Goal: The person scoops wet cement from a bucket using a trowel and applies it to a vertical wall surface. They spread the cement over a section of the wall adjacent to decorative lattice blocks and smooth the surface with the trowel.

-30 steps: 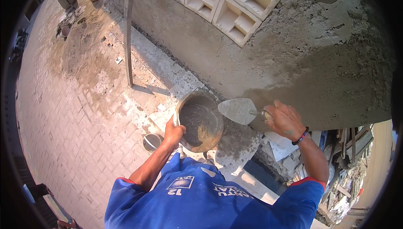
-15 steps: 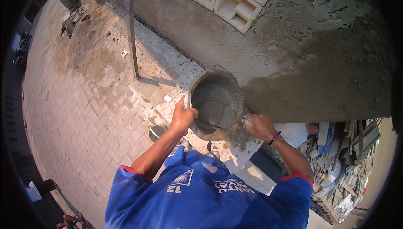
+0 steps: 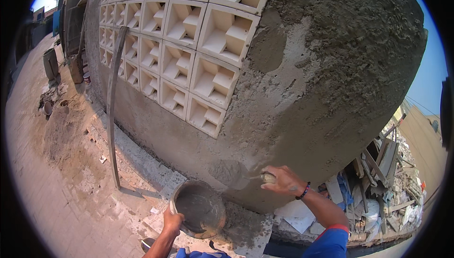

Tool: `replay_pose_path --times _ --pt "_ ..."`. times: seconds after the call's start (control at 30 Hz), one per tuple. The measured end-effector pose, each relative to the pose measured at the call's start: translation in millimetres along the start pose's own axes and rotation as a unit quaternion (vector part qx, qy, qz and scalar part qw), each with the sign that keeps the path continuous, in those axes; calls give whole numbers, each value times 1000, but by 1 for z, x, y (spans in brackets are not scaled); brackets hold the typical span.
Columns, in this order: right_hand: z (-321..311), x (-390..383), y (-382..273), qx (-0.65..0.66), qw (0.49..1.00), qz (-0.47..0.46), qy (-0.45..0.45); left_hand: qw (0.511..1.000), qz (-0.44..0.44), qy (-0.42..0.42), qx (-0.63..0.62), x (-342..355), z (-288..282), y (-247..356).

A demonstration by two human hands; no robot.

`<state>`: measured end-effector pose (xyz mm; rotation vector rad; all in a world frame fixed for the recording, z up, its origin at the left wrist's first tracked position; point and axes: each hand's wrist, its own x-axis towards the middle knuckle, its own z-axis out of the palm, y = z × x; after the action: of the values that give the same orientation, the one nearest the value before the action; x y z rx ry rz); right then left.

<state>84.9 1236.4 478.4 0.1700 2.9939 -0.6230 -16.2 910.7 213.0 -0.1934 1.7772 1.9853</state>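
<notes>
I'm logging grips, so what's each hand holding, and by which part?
Left hand: the bucket, by its rim. Right hand: the trowel, by its handle.

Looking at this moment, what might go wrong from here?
Mortar might slide off the trowel, whose blade appears loaded and is held out by the right hand beyond the bucket.

The bucket might tip or slip, since only the left hand grips it, at the rim.

Splashes could mark the pale openwork blocks, set in the wall above the trowel.
</notes>
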Motion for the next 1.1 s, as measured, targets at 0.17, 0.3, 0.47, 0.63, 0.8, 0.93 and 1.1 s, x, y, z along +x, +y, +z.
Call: replay_pose_path --times 0.17,0.3,0.47,0.63,0.8,0.93,1.1 --pt "-132 11 -66 -80 986 -74 125 999 -1 11 -36 18 -13 -21" --pt "-224 -2 -114 -84 963 -144 212 998 5 42 -40 7 -30 -23" --pt "-292 -3 -136 44 949 -258 175 998 -15 61 -31 -3 -36 -28" --pt "-337 75 -86 78 963 -138 219 996 21 89 -21 19 -54 -57" --pt "-362 80 -96 47 860 -127 492 996 -7 79 -51 25 -65 -57" --pt "-338 71 -119 -44 899 -89 427 994 -4 92 -58 39 -71 -69" --pt "-297 94 -123 -286 903 -40 317 968 115 40 218 74 -104 -164"
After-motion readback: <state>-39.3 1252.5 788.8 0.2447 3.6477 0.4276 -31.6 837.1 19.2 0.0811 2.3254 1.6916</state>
